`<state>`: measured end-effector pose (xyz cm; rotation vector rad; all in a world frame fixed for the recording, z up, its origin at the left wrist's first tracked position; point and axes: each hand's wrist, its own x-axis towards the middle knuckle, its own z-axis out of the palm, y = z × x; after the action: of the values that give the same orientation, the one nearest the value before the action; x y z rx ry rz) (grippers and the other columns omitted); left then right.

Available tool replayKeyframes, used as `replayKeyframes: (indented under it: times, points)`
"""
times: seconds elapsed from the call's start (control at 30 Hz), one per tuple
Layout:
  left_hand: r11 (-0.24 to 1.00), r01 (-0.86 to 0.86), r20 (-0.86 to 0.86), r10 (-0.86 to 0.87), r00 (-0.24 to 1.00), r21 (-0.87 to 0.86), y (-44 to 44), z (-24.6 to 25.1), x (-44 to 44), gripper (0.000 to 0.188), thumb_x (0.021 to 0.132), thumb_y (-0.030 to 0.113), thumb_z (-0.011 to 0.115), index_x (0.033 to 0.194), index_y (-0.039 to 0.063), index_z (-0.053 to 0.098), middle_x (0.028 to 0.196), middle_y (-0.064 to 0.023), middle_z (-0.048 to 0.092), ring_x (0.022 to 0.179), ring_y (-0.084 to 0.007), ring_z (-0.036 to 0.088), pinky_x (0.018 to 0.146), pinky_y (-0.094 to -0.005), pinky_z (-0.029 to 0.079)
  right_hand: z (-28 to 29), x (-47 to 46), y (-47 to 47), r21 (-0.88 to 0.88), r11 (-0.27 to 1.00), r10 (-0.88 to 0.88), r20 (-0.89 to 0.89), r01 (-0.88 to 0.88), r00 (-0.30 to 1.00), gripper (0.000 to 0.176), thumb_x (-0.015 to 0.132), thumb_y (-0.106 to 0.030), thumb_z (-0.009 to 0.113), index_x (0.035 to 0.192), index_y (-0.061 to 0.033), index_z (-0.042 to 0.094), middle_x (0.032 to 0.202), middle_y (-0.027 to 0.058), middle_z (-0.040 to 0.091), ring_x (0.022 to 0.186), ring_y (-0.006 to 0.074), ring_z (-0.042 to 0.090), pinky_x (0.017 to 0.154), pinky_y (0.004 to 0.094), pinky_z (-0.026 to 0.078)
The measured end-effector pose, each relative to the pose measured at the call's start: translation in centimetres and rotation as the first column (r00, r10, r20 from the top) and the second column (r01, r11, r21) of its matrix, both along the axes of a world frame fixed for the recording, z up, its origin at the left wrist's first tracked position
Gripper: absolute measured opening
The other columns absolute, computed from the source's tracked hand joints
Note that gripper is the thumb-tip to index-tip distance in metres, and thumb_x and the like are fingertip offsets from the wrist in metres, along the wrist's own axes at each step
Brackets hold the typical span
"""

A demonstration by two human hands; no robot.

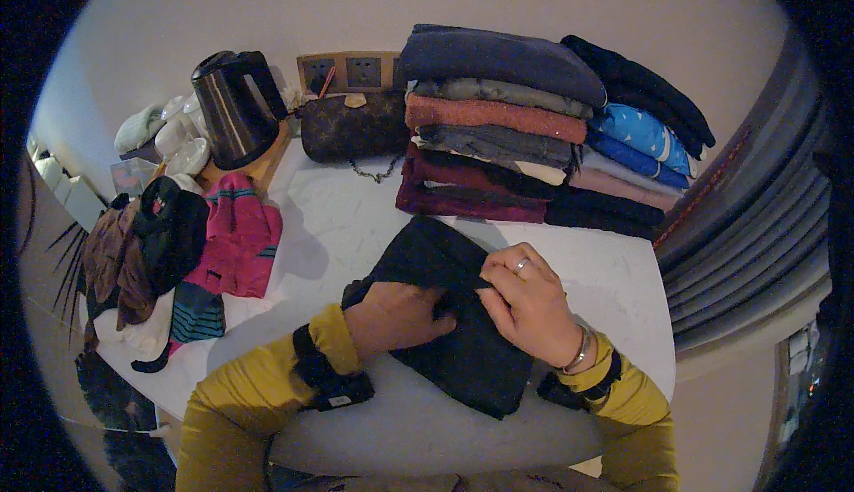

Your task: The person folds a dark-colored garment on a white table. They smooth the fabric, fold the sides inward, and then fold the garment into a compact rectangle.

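A black cloth garment (467, 358) lies bunched and partly folded on the white table (600, 265) in front of me. My left hand (400, 318) rests on its left part with the fingers bent over the fabric; whether they grip it is hidden. My right hand (527, 292), with a ring and a bracelet, pinches the garment near its upper right edge. Behind it stands a tall stack of folded clothes (494, 111), grey, rust and maroon. A second stack, with a blue patterned piece (644, 133) and black ones, leans at its right.
At the left lie a pink knitted garment (243, 245), brown and black cloths (170, 232) and a striped teal piece (197, 312). A kettle (233, 111) stands on a wooden tray behind them, beside a brown patterned handbag (353, 125). A grey curtain (747, 265) hangs at the right.
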<state>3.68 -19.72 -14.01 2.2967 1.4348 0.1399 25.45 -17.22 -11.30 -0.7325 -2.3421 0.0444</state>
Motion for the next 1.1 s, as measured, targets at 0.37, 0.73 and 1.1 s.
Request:
replayKeyframes:
  times: [0.37, 0.73, 1.1]
  points:
    - [0.970, 0.056, 0.101, -0.082, 0.991, 0.235, 0.8, -0.8, -1.6, 0.047, 0.086, 0.032, 0.065, 0.125, 0.008, 0.064, 0.087, -0.0207, 0.072, 0.078, -0.0379, 0.071, 0.071, -0.0479, 0.059, 0.6, 2.6, 2.8, -0.772, 0.636, -0.036, -0.045, -0.012, 0.998, 0.023, 0.089, -0.023, 0.073, 0.092, -0.0012, 0.065, 0.076, 0.0099, 0.062, 0.070, 0.0248, 0.062, 0.065, 0.0362, 0.051]
    - [0.980, 0.053, 0.020, -0.058, 0.998, 0.191, 1.5, -1.0, -2.7, 0.039, 0.089, 0.030, 0.060, 0.118, 0.005, 0.066, 0.085, -0.0214, 0.071, 0.078, -0.0392, 0.071, 0.072, -0.0493, 0.059, -0.6, 2.6, 3.1, -0.560, 0.824, 0.026, -0.111, -0.085, 0.993, 0.015, 0.083, -0.004, 0.071, 0.083, -0.0018, 0.055, 0.083, 0.0035, 0.052, 0.079, 0.0135, 0.052, 0.069, 0.0271, 0.042]
    - [0.959, 0.033, 0.007, -0.037, 0.999, 0.280, 1.8, -2.0, -2.7, 0.030, 0.088, 0.027, 0.060, 0.103, 0.002, 0.067, 0.082, -0.0212, 0.068, 0.075, -0.0404, 0.068, 0.066, -0.0495, 0.057, 0.9, 2.2, 2.1, -0.810, 0.586, -0.150, -0.128, -0.016, 0.980, 0.012, 0.089, -0.008, 0.070, 0.089, -0.0063, 0.058, 0.072, -0.0028, 0.058, 0.062, 0.0067, 0.056, 0.054, 0.0235, 0.043]
